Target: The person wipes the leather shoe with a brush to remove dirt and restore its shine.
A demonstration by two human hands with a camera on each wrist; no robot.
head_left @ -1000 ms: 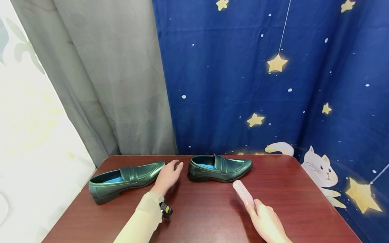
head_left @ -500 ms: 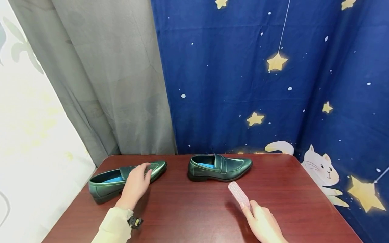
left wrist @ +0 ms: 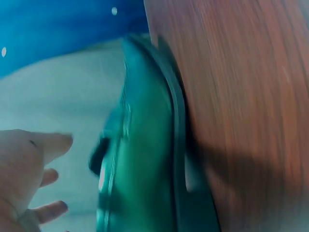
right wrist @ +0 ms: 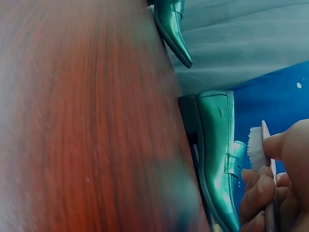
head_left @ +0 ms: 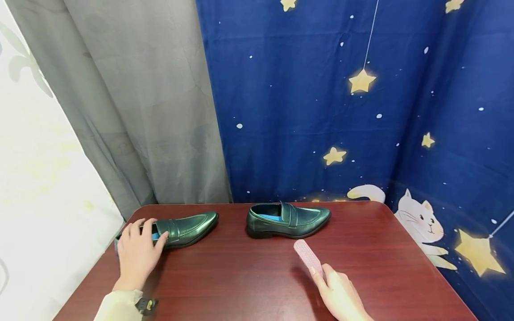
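Two dark green loafers with blue insoles lie on the table, toes toward the right. My left hand [head_left: 138, 252] is over the heel and opening of the left loafer [head_left: 192, 228], fingers spread. In the left wrist view that shoe [left wrist: 145, 154] is blurred, and the left fingers [left wrist: 54, 145] show apart from its upper. My right hand [head_left: 341, 292] grips a pale pink brush [head_left: 308, 255] by its handle, in front of the right loafer [head_left: 287, 221]. White bristles [right wrist: 257, 147] show in the right wrist view, with the thumb along the brush's back.
The reddish-brown wooden table [head_left: 241, 281] ends at a back edge just behind the shoes. A grey curtain [head_left: 160, 111] and a blue star-patterned curtain [head_left: 297, 111] hang beyond it. A pale panel [head_left: 44, 191] stands to the left.
My left hand has moved left, from between the shoes, past the left loafer's toe to its heel. The right hand has shifted slightly left with the brush. Both shoes stay in place.
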